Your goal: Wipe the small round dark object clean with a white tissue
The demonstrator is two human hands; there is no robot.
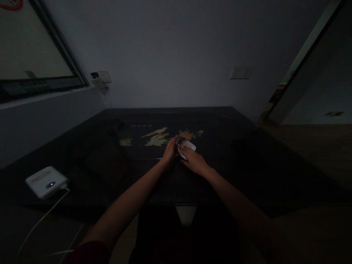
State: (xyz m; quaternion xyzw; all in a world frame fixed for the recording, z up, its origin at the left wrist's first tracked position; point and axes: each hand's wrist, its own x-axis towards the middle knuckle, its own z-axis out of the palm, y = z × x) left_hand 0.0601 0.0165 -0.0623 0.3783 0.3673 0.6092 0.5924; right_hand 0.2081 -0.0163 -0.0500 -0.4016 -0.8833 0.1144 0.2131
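Viewed from the head, with the hands as the clock's centre, we see a small dark rounded object (pixel 180 139) between both hands, over the middle of the black tabletop (pixel 220 168). Our left hand (pixel 170 151) curls around its 9 o'clock side, gripping it. Our right hand (pixel 195 161) lays its fingers on a crumpled white piece (pixel 190 144) at 3 o'clock; we cannot tell whether it grips. We note a bird motif (pixel 156 138) toward 10 o'clock and a white box (pixel 45 181) between 8 and 9, its cable (pixel 45 214) trailing toward 8.
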